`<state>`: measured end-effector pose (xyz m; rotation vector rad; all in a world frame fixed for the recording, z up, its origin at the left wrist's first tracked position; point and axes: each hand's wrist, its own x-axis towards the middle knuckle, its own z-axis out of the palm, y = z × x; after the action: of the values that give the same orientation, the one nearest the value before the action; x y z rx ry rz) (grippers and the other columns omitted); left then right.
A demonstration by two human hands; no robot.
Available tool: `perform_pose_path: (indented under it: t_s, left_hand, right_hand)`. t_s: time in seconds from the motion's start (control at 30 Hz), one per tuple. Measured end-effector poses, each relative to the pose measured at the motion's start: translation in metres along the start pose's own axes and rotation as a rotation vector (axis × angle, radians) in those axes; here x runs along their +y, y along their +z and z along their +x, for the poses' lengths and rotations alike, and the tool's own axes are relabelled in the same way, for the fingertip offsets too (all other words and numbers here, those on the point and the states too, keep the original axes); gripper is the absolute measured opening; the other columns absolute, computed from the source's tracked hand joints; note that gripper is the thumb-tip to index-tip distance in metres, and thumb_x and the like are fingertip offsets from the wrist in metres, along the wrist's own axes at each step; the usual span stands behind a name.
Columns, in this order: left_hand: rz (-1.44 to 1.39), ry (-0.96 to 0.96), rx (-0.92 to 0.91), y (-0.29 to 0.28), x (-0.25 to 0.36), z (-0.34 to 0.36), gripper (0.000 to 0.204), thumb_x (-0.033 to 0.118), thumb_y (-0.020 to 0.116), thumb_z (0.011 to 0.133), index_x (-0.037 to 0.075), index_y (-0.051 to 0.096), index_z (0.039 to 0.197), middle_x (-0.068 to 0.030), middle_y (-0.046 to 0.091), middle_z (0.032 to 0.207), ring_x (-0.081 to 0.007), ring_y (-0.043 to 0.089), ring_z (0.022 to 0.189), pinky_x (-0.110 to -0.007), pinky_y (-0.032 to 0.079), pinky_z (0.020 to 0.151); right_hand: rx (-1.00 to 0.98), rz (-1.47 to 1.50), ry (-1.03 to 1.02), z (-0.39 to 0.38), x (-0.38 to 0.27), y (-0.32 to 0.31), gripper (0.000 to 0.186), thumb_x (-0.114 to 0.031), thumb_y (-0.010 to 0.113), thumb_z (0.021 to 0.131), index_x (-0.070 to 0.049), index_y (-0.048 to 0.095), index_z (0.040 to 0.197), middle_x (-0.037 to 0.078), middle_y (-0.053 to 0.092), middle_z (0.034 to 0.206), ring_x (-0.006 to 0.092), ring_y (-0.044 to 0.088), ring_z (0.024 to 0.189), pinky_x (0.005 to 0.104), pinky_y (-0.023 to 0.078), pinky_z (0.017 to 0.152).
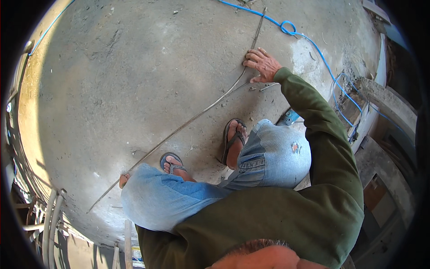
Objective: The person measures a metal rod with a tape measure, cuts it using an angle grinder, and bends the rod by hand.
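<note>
A long, thin metal rod (188, 122) lies slantwise over the concrete floor, curving upward near my right hand. My right hand (264, 66) is at its far part, fingers bent over the rod and thumb a little apart. Only a small part of my left hand (124, 180) shows beside my left knee, closed around the near part of the rod; the knee hides the rest. A second thin rod (237, 88) runs close to the first below my right hand. Past my right hand, the rod's far end reaches the blue cable (273, 20).
The blue cable loops once and runs down the right side toward concrete blocks (389, 101). A blue power tool (289, 117) lies partly hidden by my right knee. My sandalled feet (234, 141) are near the rod. Wooden poles (53, 219) stand at the lower left.
</note>
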<state>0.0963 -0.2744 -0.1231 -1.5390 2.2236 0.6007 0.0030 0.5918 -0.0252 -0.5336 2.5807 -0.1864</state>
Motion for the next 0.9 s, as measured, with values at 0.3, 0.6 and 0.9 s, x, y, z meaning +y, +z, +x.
perform_pose_path:
  t_s: [0.3,0.6,0.9]
  left_hand:
    - [0.003,0.022,0.022,-0.004,0.006,0.003,0.041,0.028,0.061,0.090,-0.006,0.056,0.112,-0.0071,0.064,0.091,-0.0136,0.059,0.079,-0.028,0.048,0.064]
    - [0.091,0.190,0.069,-0.013,0.084,-0.019,0.042,0.029,0.061,0.090,-0.006,0.056,0.113,-0.0074,0.064,0.092,-0.0133,0.059,0.079,-0.028,0.048,0.063]
    - [0.223,1.206,-0.415,0.010,0.382,-0.188,0.043,0.028,0.062,0.090,-0.007,0.061,0.115,-0.0093,0.064,0.097,-0.0151,0.056,0.078,-0.028,0.046,0.074]
  right_hand:
    - [0.321,0.135,0.279,-0.004,-0.008,0.020,0.039,-0.031,0.066,0.082,-0.012,0.057,0.115,0.013,0.050,0.123,0.0316,0.044,0.123,0.0454,0.037,0.102]
    - [0.475,0.426,0.803,-0.064,-0.022,0.070,0.027,-0.017,0.062,0.081,-0.007,0.061,0.106,0.016,0.060,0.095,0.0344,0.058,0.093,0.0430,0.047,0.082]
    - [0.712,0.797,1.078,-0.099,-0.075,0.089,0.025,-0.015,0.061,0.082,-0.002,0.064,0.104,0.017,0.062,0.089,0.0298,0.062,0.082,0.0386,0.050,0.075]
